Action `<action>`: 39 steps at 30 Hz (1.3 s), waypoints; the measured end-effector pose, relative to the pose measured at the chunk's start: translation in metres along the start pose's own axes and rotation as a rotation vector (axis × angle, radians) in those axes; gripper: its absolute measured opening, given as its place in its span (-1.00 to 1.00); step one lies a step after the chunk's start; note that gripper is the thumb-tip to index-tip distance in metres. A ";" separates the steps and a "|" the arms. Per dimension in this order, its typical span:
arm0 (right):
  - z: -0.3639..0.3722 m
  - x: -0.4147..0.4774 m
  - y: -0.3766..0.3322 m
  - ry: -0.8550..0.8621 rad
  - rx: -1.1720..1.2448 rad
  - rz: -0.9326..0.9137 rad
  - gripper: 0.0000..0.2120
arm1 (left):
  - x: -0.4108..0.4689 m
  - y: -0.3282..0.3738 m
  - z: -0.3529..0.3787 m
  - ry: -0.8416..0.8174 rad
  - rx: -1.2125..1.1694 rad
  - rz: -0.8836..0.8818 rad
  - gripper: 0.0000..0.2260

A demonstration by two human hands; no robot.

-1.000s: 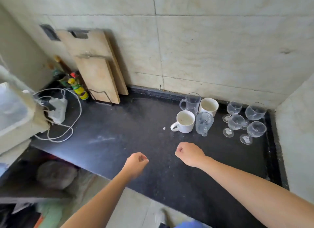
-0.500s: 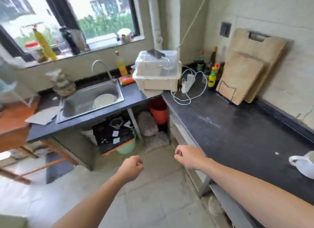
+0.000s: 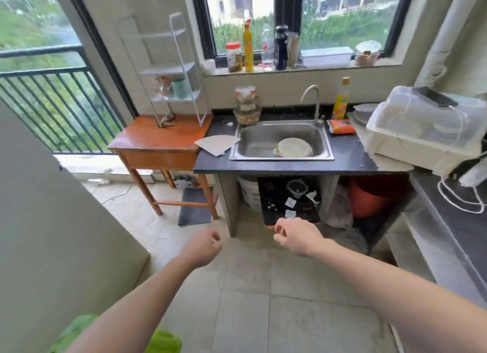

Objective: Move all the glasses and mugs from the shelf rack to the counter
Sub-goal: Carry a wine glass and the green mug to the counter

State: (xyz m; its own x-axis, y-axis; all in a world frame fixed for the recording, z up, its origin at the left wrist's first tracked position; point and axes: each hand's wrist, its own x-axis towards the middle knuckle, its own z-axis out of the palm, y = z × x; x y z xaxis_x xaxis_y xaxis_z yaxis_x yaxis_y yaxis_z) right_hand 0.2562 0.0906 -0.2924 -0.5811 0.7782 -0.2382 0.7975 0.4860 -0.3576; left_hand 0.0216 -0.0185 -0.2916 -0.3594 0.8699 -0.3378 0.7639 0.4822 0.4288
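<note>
Shelf rack (image 3: 172, 70): white wire, standing at the back edge of the wooden table (image 3: 160, 139), beside the counter (image 3: 284, 165).
Contents: a pale green mug (image 3: 180, 88) and a glass (image 3: 161, 87), blurred, on the lower tier; upper tiers look bare.
Left hand (image 3: 204, 248): loosely curled, holding nothing.
Right hand (image 3: 296, 235): loosely curled, holding nothing.
Handling advice: approach the rack squarely, take one piece per hand, lift clear of the wire rim.
</note>
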 end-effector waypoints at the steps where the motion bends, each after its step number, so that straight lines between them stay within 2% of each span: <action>1: 0.000 0.017 -0.013 -0.007 -0.013 -0.022 -0.74 | 0.006 -0.012 -0.009 0.015 -0.007 -0.019 -0.81; 8: -0.008 0.159 -0.089 -0.027 -0.065 -0.178 -0.74 | 0.075 -0.079 -0.082 0.128 -0.051 -0.142 -0.79; 14: -0.034 0.290 -0.152 -0.035 -0.031 -0.279 -0.77 | 0.161 -0.120 -0.157 0.188 -0.119 -0.240 -0.87; 18: -0.056 0.369 -0.190 -0.002 -0.013 -0.321 -0.74 | 0.210 -0.144 -0.203 0.260 -0.194 -0.260 -0.88; 24: -0.059 0.465 -0.239 -0.011 0.001 -0.348 -0.68 | 0.278 -0.185 -0.245 0.255 -0.295 -0.260 -0.87; 35: -0.065 0.647 -0.325 0.083 0.091 -0.130 -0.70 | 0.462 -0.272 -0.380 0.229 -0.222 -0.075 -0.85; 39: -0.076 0.699 -0.350 0.149 0.198 -0.048 -0.73 | 0.527 -0.289 -0.428 0.200 -0.227 -0.038 -0.94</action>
State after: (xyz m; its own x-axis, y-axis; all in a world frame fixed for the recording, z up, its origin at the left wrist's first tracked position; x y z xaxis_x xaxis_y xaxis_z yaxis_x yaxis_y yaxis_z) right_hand -0.4170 0.4948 -0.2652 -0.5752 0.8135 -0.0857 0.7135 0.4478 -0.5389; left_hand -0.6182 0.3447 -0.2351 -0.5010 0.8433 -0.1947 0.6171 0.5058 0.6028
